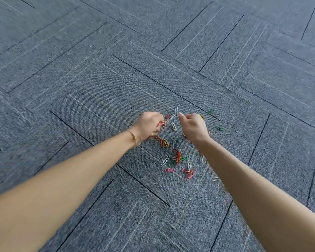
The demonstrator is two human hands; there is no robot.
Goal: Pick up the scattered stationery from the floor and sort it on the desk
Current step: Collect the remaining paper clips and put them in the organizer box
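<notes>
A loose scatter of small plastic-coated wire paper clips (177,158) lies on the floor between and just ahead of the two outstretched forearms. They are red, orange, pink, green, yellow and white or silver, each a narrow looped oval of bent wire. Most sit in a thin drift running from the hands back toward the person; some overlap in small knots, such as a red and green tangle (178,157) and a pink and red bunch (189,173). A single pink clip (170,170) lies flat by itself, and two green clips (210,111) (219,128) lie apart on the far right edge of the scatter.

The left hand (149,127) has its fingers curled in, gripping a few clips, with bits of pink and red showing at its fingertips. A thin gold bracelet (133,136) circles that wrist. The right hand (194,127) is raised just above the clips with fingers loosely curled and fingertips drawn together; whether it pinches a clip cannot be told through the blur.

The floor is grey-blue carpet tile (116,88) with a fine ribbed weave, laid in a herringbone pattern and marked by dark seams and pale thin lines. Only carpet fills the view.
</notes>
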